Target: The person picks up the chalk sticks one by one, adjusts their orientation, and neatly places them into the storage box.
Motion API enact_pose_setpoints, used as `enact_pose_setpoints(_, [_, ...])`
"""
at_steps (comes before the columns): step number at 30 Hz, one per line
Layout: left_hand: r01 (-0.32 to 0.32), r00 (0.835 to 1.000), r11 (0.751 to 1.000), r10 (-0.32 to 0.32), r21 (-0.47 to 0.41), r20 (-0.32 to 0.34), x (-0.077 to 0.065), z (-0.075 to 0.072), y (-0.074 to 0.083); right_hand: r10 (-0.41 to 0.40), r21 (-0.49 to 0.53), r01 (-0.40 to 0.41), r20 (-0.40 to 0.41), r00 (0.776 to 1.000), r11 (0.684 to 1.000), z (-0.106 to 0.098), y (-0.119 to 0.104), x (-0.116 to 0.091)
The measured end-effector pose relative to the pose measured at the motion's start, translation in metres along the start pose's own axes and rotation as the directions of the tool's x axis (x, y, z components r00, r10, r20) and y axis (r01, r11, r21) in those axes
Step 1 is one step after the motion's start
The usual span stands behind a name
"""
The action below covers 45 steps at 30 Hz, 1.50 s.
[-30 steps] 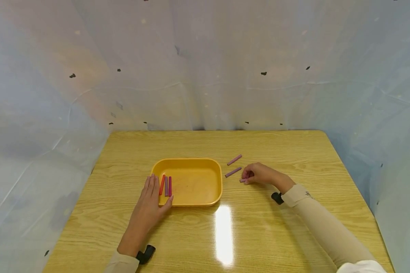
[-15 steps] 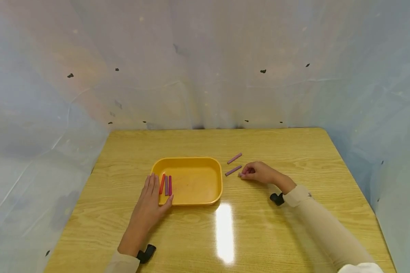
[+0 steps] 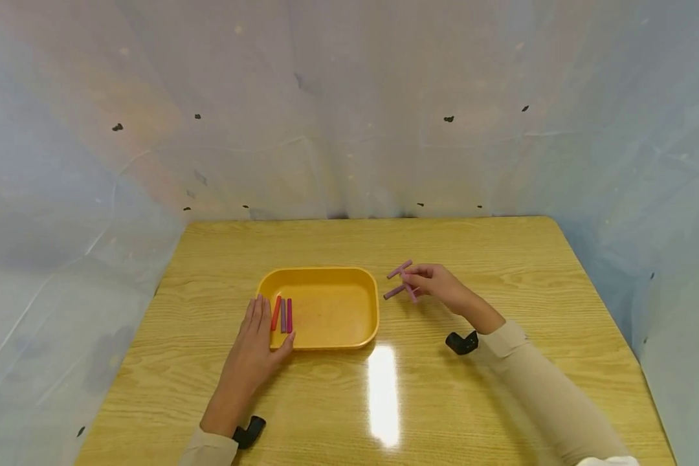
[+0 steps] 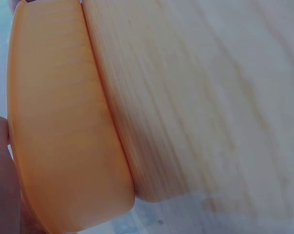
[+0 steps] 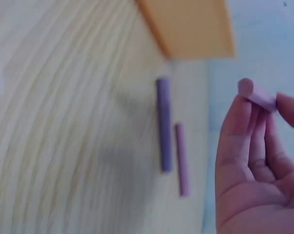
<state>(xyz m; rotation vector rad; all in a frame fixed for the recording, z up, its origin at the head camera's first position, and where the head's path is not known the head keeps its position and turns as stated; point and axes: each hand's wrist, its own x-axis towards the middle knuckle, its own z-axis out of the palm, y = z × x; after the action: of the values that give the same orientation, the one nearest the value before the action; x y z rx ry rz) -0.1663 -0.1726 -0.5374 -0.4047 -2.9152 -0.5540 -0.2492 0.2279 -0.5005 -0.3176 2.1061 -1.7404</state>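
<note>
My right hand pinches a pink chalk stick between thumb and fingertips, raised off the table. Under and beside it lie a purple chalk stick and a second pink one. My left hand lies over the left end of a yellow tray, fingers straight along the rim and thumb at the near edge. Inside the tray's left end, a red stick, a purple stick and a magenta stick stand side by side lengthwise.
The wooden table has rounded far corners. Pale plastic sheeting hangs behind it and at both sides. Each wrist carries a black strap piece, such as the right wrist mount.
My right hand has lifted the pink chalk stick from the table and moved slightly up and left, turning the stick steeper. The left hand and the tray stay in place.
</note>
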Motion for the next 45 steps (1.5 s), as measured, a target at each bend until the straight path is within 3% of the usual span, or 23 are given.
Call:
enact_pose_setpoints(6, [-0.017, 1.000, 1.000, 0.017, -0.007, -0.020, 0.001, -0.002, 0.000, -0.012, 0.141, 0.014, -0.018, 1.000, 0.990, 0.021, -0.017, 0.007])
enact_pose_setpoints(21, [-0.019, 0.999, 1.000, 0.019, -0.007, -0.032, -0.001, -0.004, 0.001, -0.021, 0.243, 0.010, 0.042, 0.999, 0.970, 0.086, -0.042, 0.023])
enact_pose_setpoints(31, [-0.012, 0.999, 1.000, 0.012, -0.004, -0.031, -0.001, -0.004, 0.002, 0.062, 0.222, -0.070, 0.045, 0.997, 0.973, 0.126, -0.049, 0.041])
enact_pose_setpoints(45, [-0.010, 1.000, 1.000, 0.010, -0.008, -0.025, -0.001, -0.003, 0.004, 0.199, 0.168, -0.197, 0.007, 0.980, 0.966, 0.151, -0.040, 0.067])
